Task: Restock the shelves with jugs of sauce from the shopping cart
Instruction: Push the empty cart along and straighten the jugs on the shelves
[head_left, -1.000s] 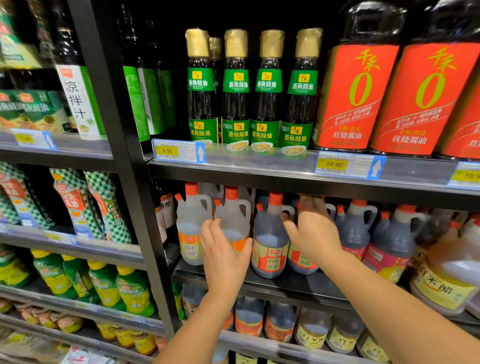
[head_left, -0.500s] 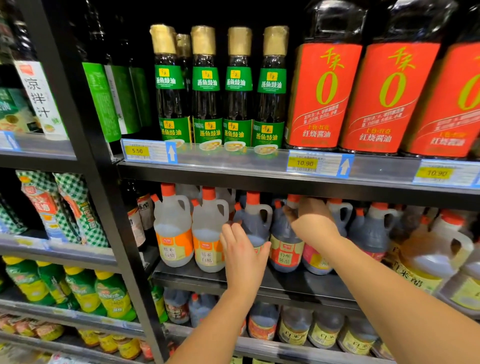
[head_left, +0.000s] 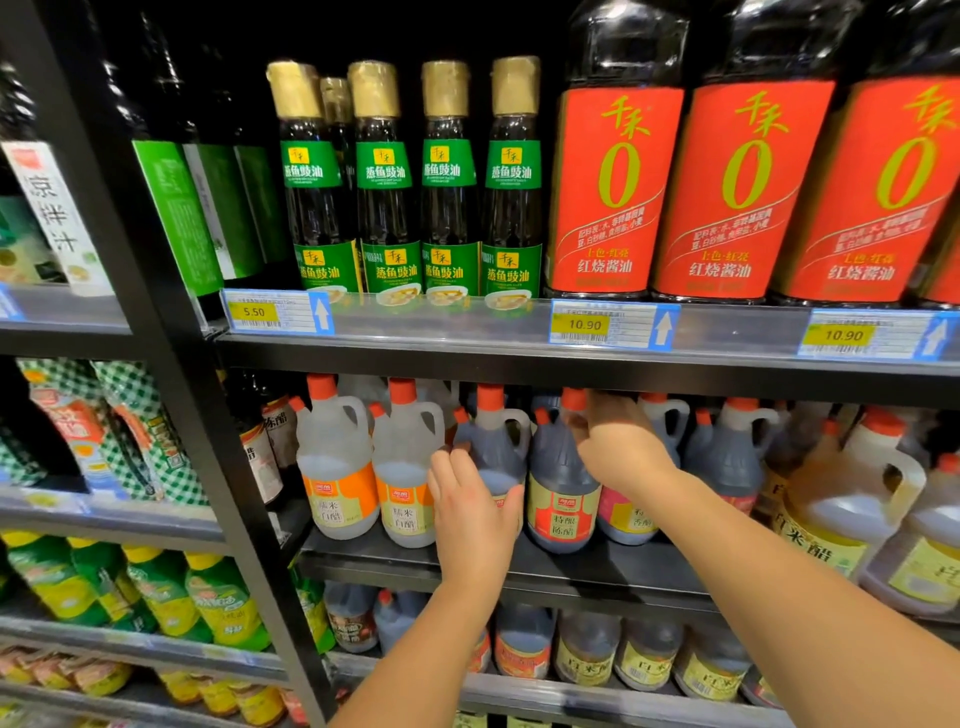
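Observation:
Jugs of sauce with orange-red caps fill the middle shelf (head_left: 519, 569). My left hand (head_left: 475, 514) lies flat against the front of a dark jug (head_left: 493, 447), fingers up and thumb at the jug's right side, without gripping it. My right hand (head_left: 618, 447) reaches deeper and curls its fingers at the neck and handle of the dark jug with a red and yellow label (head_left: 558, 499). That handle is hidden by the hand. Two clear jugs with orange labels (head_left: 337, 483) stand to the left. The shopping cart is out of view.
The shelf above (head_left: 467, 327) hangs low over the jug caps and carries green-label bottles (head_left: 389, 208) and tall red-label bottles (head_left: 613, 182). A black upright post (head_left: 171, 364) bounds the bay on the left. Larger pale jugs (head_left: 841, 499) stand at the right, with more jugs on the shelf below (head_left: 623, 696).
My left hand has slid right from the clear jugs onto the dark jug. My right hand stays at the jug handles, and my view has shifted right.

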